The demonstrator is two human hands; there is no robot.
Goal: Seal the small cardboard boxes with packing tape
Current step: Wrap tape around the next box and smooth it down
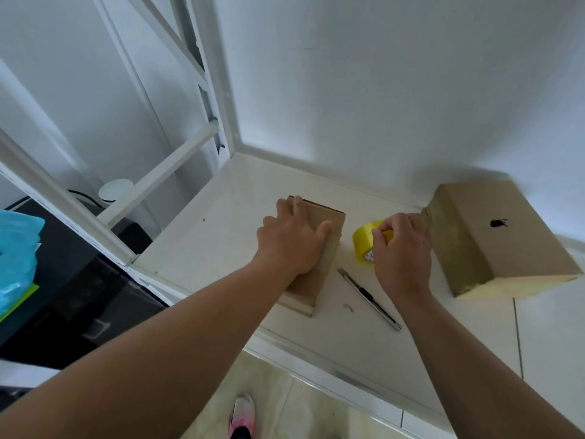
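Observation:
A small brown cardboard box (326, 223) lies flat on the white counter (221, 223). My left hand (292, 239) rests on top of it, fingers spread over the far edge and thumb along the right side. To its right stands a yellow roll of packing tape (364, 243). My right hand (402, 248) grips the roll, thumb and fingers curled around its upper rim. A larger cardboard box (506, 242) with a black logo lies tilted at the right, close behind my right hand.
A utility knife (368, 294) lies on the counter between the two arms, pointing toward the front edge. A white frame (164, 172) rises at the left. Dark furniture and a blue plastic bag (15, 248) lie lower left. A shoe (242, 413) shows on the floor.

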